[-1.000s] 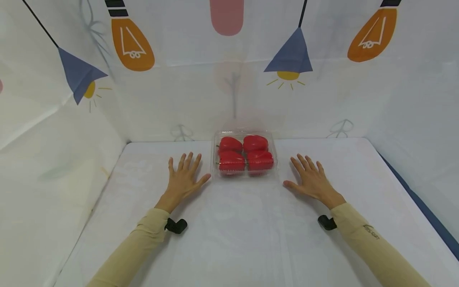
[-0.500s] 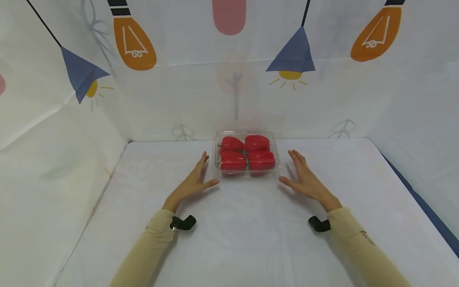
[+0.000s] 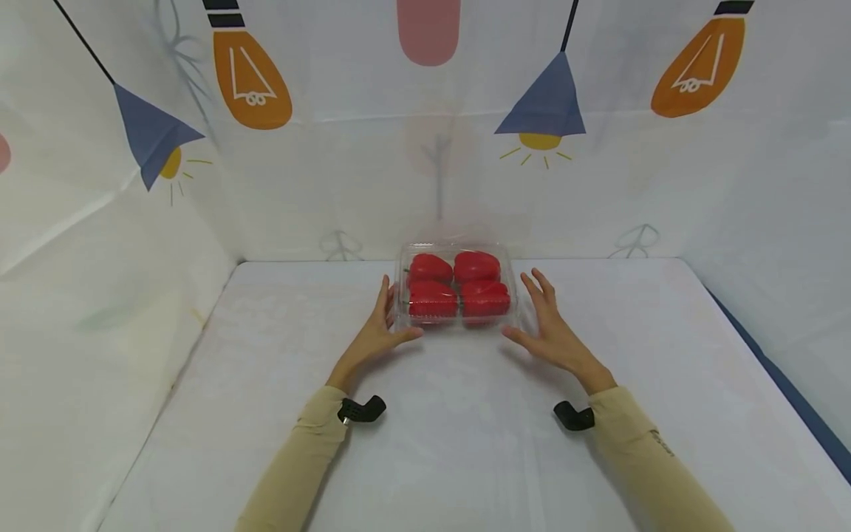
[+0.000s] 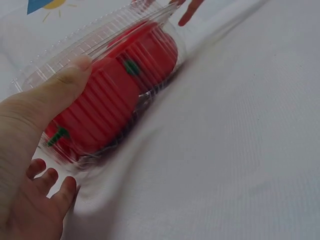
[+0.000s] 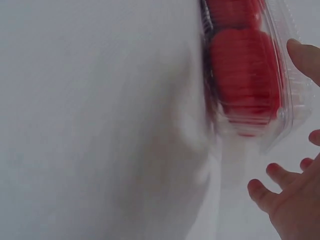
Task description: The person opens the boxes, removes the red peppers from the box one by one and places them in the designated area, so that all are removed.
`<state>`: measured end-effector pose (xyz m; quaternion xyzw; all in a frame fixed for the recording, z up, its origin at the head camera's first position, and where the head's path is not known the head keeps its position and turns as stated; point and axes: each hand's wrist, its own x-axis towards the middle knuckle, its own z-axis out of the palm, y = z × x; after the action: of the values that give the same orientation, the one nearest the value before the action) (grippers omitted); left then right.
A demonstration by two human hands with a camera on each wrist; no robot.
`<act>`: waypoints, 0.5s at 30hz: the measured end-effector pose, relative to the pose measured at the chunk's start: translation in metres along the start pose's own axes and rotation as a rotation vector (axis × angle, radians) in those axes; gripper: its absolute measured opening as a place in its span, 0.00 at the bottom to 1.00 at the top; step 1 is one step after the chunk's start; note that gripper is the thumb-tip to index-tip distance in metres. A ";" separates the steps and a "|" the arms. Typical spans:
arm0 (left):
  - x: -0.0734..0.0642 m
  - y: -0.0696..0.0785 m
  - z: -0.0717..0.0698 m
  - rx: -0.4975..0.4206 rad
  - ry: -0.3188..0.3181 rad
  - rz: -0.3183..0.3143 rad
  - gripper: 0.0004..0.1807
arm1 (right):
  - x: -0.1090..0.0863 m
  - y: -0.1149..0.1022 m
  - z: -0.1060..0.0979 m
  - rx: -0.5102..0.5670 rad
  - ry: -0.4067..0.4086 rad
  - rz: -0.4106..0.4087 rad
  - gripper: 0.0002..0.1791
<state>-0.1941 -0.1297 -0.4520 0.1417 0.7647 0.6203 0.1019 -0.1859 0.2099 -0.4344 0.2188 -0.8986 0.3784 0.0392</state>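
A clear plastic clamshell box (image 3: 508,270) sits near the back of the white table, with several red bell peppers (image 3: 485,299) inside. Green stems show through its wall in the left wrist view. My left hand (image 3: 374,338) is at the box's left side, thumb in front of it and fingers along the side, not curled round it. On the opposite side is my right hand (image 3: 558,336), its thumb near the front right corner and its spread fingers beside the wall. In the right wrist view a gap shows between those fingers and the box (image 5: 287,100).
The table (image 3: 459,443) has a white cover and backs onto a white curtain (image 3: 319,185) printed with lamps and bulbs. Black wrist cameras (image 3: 362,408) stick out inward from both sleeves. A blue strip (image 3: 784,377) runs along the table's right edge.
Both hands have moved inward from lying spread flat on the table to either side of the box, turning palms toward it. The box has not moved.
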 end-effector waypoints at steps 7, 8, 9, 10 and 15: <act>0.007 -0.021 0.004 0.058 0.082 0.009 0.66 | 0.010 -0.007 0.006 -0.051 -0.005 -0.075 0.55; 0.007 -0.022 0.005 0.060 0.090 0.010 0.65 | 0.011 -0.007 0.007 -0.062 -0.008 -0.073 0.55; 0.008 -0.022 0.006 0.065 0.099 0.006 0.65 | 0.012 -0.007 0.008 -0.070 -0.010 -0.075 0.55; 0.007 -0.022 0.007 0.060 0.103 0.005 0.65 | 0.013 -0.008 0.009 -0.084 -0.011 -0.077 0.55; 0.006 -0.024 0.010 0.047 0.120 0.009 0.64 | 0.016 -0.010 0.011 -0.203 0.003 -0.115 0.52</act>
<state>-0.1989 -0.1227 -0.4769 0.1099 0.7832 0.6100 0.0499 -0.1950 0.1898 -0.4320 0.2644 -0.9182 0.2828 0.0844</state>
